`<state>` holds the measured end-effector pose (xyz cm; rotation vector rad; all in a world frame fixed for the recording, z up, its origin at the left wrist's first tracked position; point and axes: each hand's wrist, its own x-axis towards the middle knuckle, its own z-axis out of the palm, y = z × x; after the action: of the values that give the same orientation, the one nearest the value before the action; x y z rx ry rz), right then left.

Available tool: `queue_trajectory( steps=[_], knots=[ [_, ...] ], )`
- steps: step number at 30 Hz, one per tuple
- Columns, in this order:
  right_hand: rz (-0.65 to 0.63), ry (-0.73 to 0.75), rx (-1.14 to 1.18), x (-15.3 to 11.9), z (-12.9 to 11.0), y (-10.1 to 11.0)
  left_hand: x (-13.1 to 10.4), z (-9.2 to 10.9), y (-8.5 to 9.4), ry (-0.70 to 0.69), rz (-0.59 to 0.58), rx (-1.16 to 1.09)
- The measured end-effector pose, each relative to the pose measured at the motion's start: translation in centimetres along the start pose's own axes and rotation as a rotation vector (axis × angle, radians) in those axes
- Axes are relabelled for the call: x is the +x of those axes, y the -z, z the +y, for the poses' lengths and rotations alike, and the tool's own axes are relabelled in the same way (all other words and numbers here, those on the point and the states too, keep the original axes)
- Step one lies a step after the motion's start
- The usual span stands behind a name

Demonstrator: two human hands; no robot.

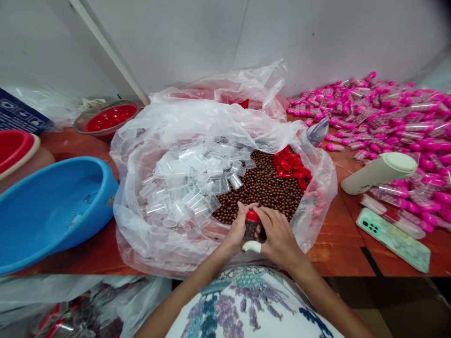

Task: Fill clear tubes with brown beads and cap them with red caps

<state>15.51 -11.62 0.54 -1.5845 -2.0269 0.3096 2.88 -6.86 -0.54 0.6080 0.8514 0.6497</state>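
Observation:
A small clear tube with a red cap (252, 216) and brown balls inside is held upright between my two hands. My left hand (240, 227) grips its left side. Fingers of my right hand (278, 232) wrap its right side and cap; a white wrapping covers the right thumb. Below both hands lies an open plastic bag (158, 253). Inside it are brown balls (262, 188), a heap of clear tubes (193, 173) on the left, and red caps (291, 164) at the right.
Blue basin (52, 211) and red bowl (16, 150) stand left, a bowl of red pieces (111, 117) behind. At right are pink-capped tubes (384, 112), a pale bottle (366, 176), a phone (394, 239) and a scoop (317, 130). A filled bag (141, 300) sits below the table edge.

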Motion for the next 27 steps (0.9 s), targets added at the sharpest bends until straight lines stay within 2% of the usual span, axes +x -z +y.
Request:
queue_trajectory(
  steps=[4, 9, 13, 15, 17, 20, 22, 24, 25, 27],
  knots=[
    [0.003, 0.021, -0.025, -0.1, 0.1, -0.3, 0.0, -0.2, -0.1, -0.016, 0.004, 0.010],
    [0.004, 0.124, -0.028, 0.0, 0.7, -0.8, -0.2, -0.7, -0.1, -0.025, -0.012, -0.005],
    [0.017, 0.154, 0.001, -0.2, 0.8, -1.2, -0.6, -0.7, 0.5, -0.027, -0.046, 0.059],
    [0.030, 0.143, 0.026, -0.6, 0.7, -1.5, -0.7, 0.3, 1.2, -0.084, -0.076, 0.247],
    [0.009, 0.122, 0.055, -0.9, 0.5, -1.7, -0.3, 1.9, 2.0, -0.239, -0.048, 0.529],
    [-0.110, 0.136, 0.099, -0.3, 0.0, -1.0, 1.1, 4.6, 3.3, -0.529, 0.140, 0.955],
    [-0.150, 0.175, 0.157, 0.7, -0.1, 0.4, 2.4, 5.9, 3.7, -0.649, 0.257, 1.206],
    [-0.119, 0.163, 0.248, 0.8, 0.1, 2.3, 3.7, 6.5, 3.6, -0.702, 0.328, 1.426],
    [-0.078, 0.124, 0.293, 0.0, 0.3, 3.3, 4.3, 6.5, 3.4, -0.708, 0.360, 1.515],
    [0.045, 0.024, 0.296, -3.9, 1.0, 4.6, 5.3, 6.3, 2.9, -0.685, 0.427, 1.652]
  ],
)
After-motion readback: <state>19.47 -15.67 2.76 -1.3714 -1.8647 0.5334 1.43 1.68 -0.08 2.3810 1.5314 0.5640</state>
